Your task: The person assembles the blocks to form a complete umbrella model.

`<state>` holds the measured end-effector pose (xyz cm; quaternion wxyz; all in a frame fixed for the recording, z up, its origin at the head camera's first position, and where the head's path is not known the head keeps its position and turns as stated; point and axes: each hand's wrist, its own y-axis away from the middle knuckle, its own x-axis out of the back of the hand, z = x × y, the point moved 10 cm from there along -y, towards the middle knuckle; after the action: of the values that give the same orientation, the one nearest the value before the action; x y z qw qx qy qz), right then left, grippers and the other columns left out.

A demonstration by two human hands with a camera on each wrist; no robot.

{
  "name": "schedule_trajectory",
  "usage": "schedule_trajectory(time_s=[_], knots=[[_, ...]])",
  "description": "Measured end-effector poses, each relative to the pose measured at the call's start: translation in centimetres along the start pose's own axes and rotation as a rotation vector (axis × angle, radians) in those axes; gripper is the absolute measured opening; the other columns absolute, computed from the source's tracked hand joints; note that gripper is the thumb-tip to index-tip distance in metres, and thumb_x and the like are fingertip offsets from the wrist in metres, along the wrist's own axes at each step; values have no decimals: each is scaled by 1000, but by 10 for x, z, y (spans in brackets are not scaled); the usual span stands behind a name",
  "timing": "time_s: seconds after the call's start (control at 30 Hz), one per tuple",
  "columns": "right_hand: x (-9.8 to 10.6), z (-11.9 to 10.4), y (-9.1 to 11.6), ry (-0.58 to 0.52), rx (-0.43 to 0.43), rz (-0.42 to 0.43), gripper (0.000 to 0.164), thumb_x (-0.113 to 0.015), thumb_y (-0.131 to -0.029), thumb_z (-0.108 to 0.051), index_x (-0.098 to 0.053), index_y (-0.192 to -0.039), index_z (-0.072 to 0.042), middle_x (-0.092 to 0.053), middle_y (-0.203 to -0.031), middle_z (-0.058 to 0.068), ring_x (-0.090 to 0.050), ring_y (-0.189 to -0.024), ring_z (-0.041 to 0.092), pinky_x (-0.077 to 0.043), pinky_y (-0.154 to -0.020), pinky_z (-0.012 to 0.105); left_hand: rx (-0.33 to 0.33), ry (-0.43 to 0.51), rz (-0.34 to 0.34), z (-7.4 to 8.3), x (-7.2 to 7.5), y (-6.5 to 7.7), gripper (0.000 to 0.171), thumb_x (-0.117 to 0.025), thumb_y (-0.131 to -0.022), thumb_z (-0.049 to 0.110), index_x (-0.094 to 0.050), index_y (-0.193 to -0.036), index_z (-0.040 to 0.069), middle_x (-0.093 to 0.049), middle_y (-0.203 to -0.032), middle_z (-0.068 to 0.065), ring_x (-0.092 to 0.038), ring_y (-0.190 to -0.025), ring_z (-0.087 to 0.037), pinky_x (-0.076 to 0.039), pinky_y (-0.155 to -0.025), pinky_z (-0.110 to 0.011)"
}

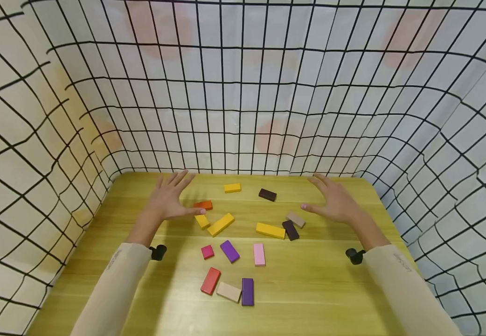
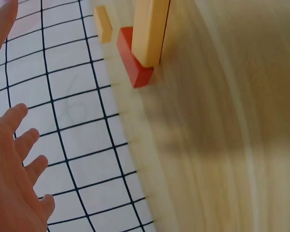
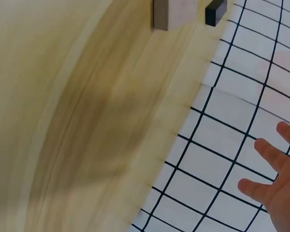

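Your counter (image 1: 310,289) shows yellowish wood with streaky grain; your sleeves (image 1: 117,284) are cream; the white backdrop (image 1: 252,65) before you bears a black grid and faint pinkish spots; your blocks (image 1: 270,230) are yellow, orange, red, magenta, purple, pink, beige and dark brown.

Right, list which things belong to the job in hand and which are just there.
Likely the job:
left hand and right hand, both empty
orange block
yellow blocks
dark blocks
tan blocks
purple blocks
pink block
red block
crimson block

Likely just there:
table
grid wall
wrist cameras
sleeves
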<state>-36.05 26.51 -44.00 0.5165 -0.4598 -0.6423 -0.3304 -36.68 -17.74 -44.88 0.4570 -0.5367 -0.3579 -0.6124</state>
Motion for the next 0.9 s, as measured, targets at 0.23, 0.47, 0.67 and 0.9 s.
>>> schedule_trajectory(time_s=[0.23,0.47,0.67,0.9], knots=[[-7,-13,10,-48,30,12,97,-61,-90,-73,-20,-166,-28,-18,-173,10,-26,-152,50,-26,-113,79,-34,17,47,12,-3,13,122,-57,-71,95,-18,-167,30,-17,-174,-4,-16,-160,-35,-4,-127,-65],[-23,-34,18,-115,49,9,90,-67,-92,-62,-24,-165,-29,-21,-172,9,-30,-151,48,-32,-111,77,-63,52,61,24,-11,28,121,-59,-72,92,-21,-166,27,-22,-173,-6,-19,-159,-36,-7,-128,-62],[-43,-59,18,-168,89,7,90,-64,-91,-68,-28,-164,-30,-23,-171,6,-39,-147,45,-40,-108,73,-84,87,81,33,-21,39,119,-66,-73,85,-28,-165,20,-27,-171,-8,-24,-157,-39,-12,-127,-63],[-61,-77,25,-165,125,2,90,-62,-91,-70,-34,-162,-22,-29,-169,6,-42,-147,42,-42,-108,69,-94,167,76,48,-44,48,117,-67,-74,84,-30,-164,19,-32,-169,-6,-27,-157,-35,-14,-128,-59]])
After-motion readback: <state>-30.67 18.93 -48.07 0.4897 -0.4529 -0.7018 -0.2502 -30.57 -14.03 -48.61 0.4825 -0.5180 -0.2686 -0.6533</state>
